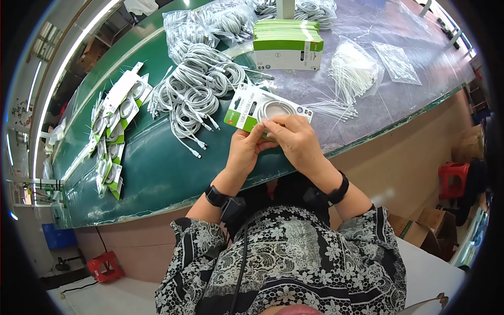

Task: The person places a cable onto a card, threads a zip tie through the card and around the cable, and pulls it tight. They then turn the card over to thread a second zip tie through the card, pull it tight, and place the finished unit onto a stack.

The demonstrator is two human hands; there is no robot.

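Both hands hold a white and green packaging card (243,111) over the table's near edge, tilted. A white cable (276,108) lies coiled on the card's face. My left hand (245,149) is closed on the card's lower edge, its thumb near the coil. With thumb and forefinger pinched together, my right hand (295,137) presses at the bottom of the coil; whether a thin tie sits between those fingertips is hidden. Loose white cable ties (334,109) spread just right of the card. Left of my hands lies a heap of coiled white cables (197,94).
A stack of green and white cards (287,55) stands at the back. Carded cables (113,128) lie piled at the left. Bagged cables (226,21) sit farther back, and a clear plastic bag (396,63) lies right. The table (152,176) has a curved near edge.
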